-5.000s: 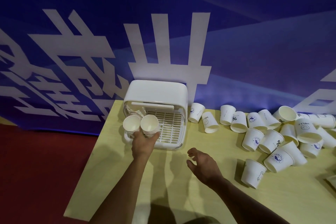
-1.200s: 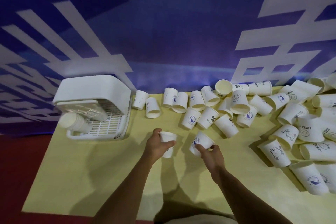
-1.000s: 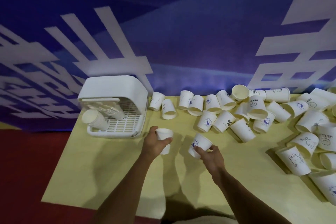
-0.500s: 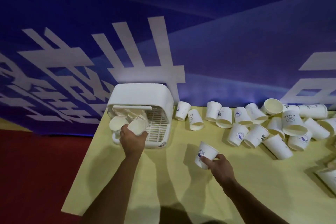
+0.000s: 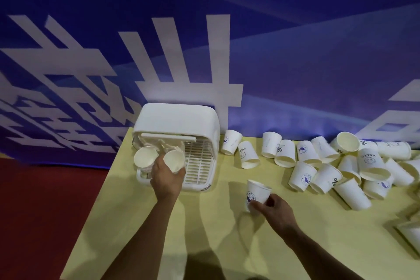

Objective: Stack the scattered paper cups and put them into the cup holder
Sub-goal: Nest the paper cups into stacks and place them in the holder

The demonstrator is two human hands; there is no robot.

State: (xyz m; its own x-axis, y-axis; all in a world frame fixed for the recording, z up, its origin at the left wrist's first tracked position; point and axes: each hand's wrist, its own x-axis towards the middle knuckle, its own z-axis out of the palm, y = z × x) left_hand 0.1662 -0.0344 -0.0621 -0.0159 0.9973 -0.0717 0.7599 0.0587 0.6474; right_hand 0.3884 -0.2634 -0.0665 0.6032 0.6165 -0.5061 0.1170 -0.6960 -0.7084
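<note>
A white cup holder (image 5: 177, 120) with a slatted tray stands at the table's back left. My left hand (image 5: 167, 177) grips a white paper cup (image 5: 173, 160) at the holder's front, its mouth facing me, beside a cup stack (image 5: 145, 158) lying in the holder. My right hand (image 5: 272, 210) holds another paper cup (image 5: 256, 192) with a blue print, tilted, just above the table. Several loose paper cups (image 5: 318, 166) lie scattered to the right.
The yellow table (image 5: 227, 245) ends at a left edge above red floor (image 5: 45, 211). A blue banner (image 5: 295, 52) with white characters hangs right behind the table. More cups reach the right frame edge.
My left hand carried its cup from the table's middle to the holder's front. My right hand lifted its cup a little and stayed near the table's middle. The view swung left.
</note>
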